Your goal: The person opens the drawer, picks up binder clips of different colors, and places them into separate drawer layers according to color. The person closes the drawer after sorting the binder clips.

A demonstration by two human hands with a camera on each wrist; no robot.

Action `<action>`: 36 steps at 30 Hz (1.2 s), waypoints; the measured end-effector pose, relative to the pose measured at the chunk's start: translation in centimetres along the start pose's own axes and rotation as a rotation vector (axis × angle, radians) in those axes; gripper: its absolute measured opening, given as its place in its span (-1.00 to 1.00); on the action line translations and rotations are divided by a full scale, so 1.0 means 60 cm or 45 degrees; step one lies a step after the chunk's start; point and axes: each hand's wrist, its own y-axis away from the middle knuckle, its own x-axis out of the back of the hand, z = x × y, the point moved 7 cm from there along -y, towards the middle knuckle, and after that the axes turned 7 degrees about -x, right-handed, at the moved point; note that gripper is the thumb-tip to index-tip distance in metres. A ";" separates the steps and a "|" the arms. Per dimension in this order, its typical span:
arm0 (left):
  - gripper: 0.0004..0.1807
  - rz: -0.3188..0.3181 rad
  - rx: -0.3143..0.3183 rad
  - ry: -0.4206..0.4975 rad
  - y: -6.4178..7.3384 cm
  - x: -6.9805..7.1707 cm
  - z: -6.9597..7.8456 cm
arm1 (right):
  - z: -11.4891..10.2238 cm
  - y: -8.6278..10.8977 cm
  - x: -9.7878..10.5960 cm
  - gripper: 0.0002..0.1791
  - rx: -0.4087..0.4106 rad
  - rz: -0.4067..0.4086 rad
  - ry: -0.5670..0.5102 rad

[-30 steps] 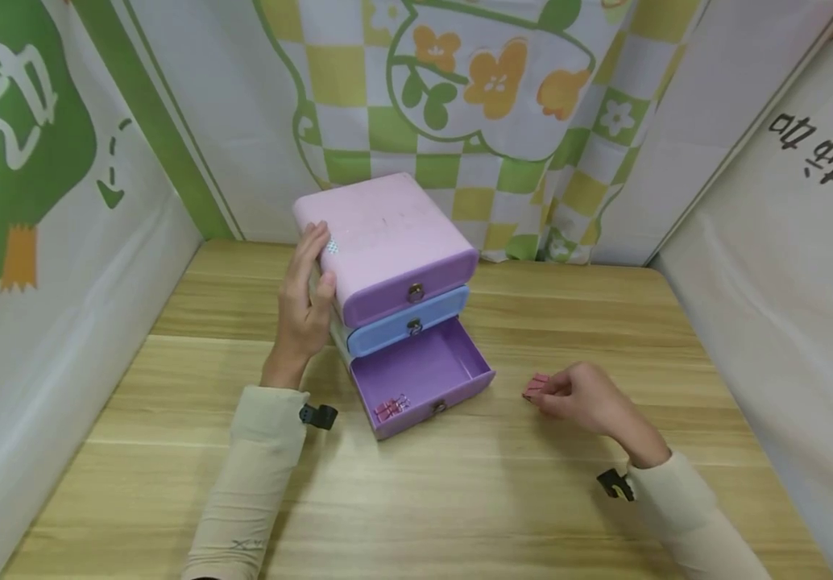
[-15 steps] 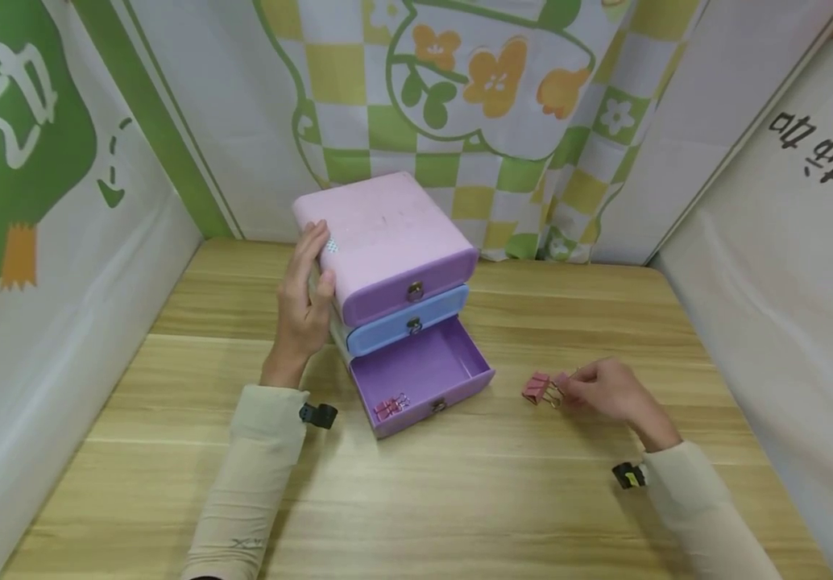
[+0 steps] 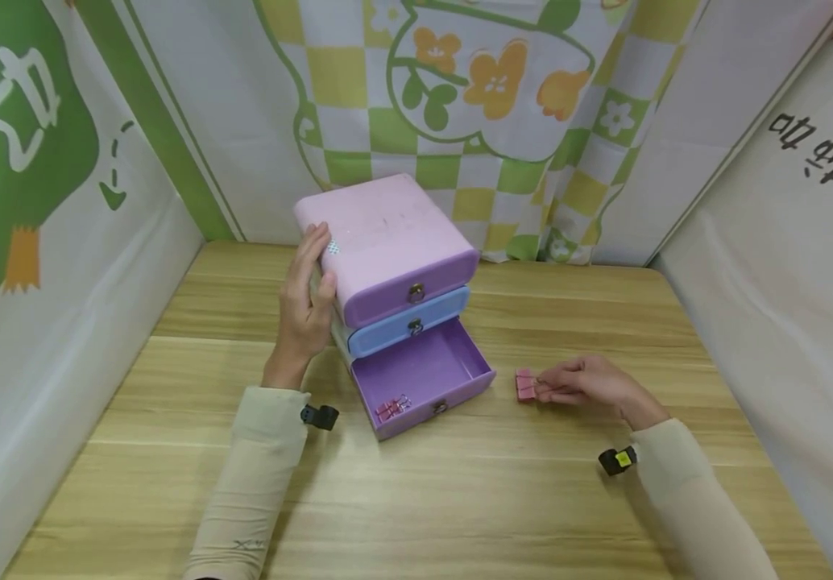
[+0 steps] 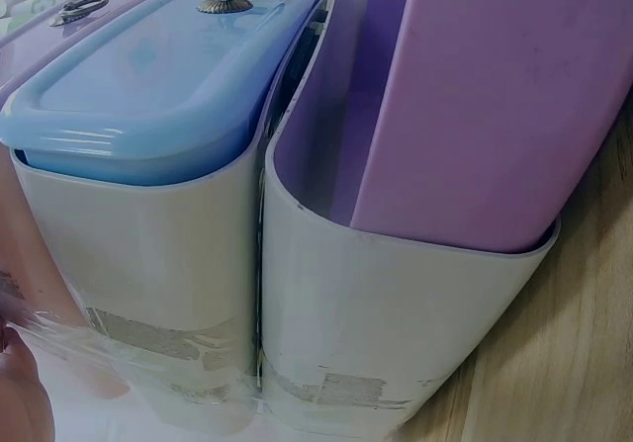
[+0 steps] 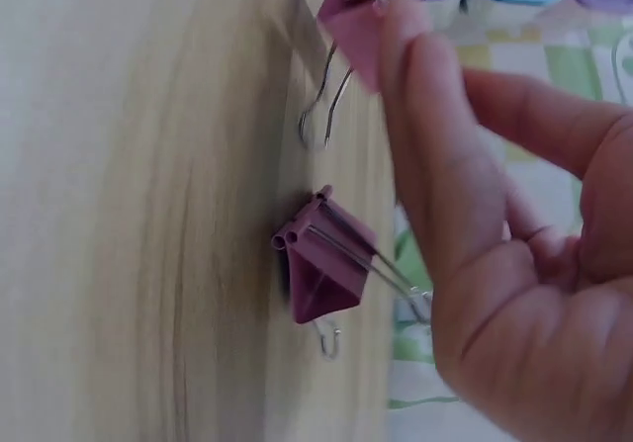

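Note:
My left hand (image 3: 304, 310) rests against the left side of a pink-topped drawer cabinet (image 3: 395, 234), fingers extended towards its top edge. Its purple bottom drawer (image 3: 434, 362) is pulled out, with pink binder clips (image 3: 391, 408) lying in the front left corner. To the right of that drawer, my right hand (image 3: 594, 387) pinches a pink binder clip (image 3: 525, 387) by its fingertips; in the right wrist view this clip (image 5: 351, 32) is partly covered by the fingers. Another binder clip (image 5: 326, 259) lies on the table below the hand, hidden in the head view.
Above the pulled-out drawer sit a blue drawer (image 3: 409, 322) and a purple top drawer (image 3: 409, 292), both pushed in, with small metal ring pulls. A wooden table (image 3: 416, 515) carries everything. Behind it hangs a checked curtain (image 3: 474, 173).
My right hand has drawn back right from one clip, then moved left again with a binder clip at its fingertips. My left hand stays on the cabinet.

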 end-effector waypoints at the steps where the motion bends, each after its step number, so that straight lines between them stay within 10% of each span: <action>1: -0.38 0.000 0.003 -0.003 0.000 0.000 0.001 | 0.001 -0.005 0.002 -0.58 -0.007 -0.035 -0.050; 11: -0.42 -0.003 0.037 0.016 -0.018 0.001 0.057 | -0.045 -0.029 -0.010 -0.62 -0.041 -0.264 -0.324; 25: -0.43 0.014 0.032 0.004 -0.019 0.000 0.058 | -0.198 -0.027 -0.040 -0.64 0.073 -0.205 0.007; 36: -0.43 0.002 0.034 -0.001 -0.022 0.000 0.062 | -0.225 -0.061 -0.117 -0.58 0.037 -0.265 0.113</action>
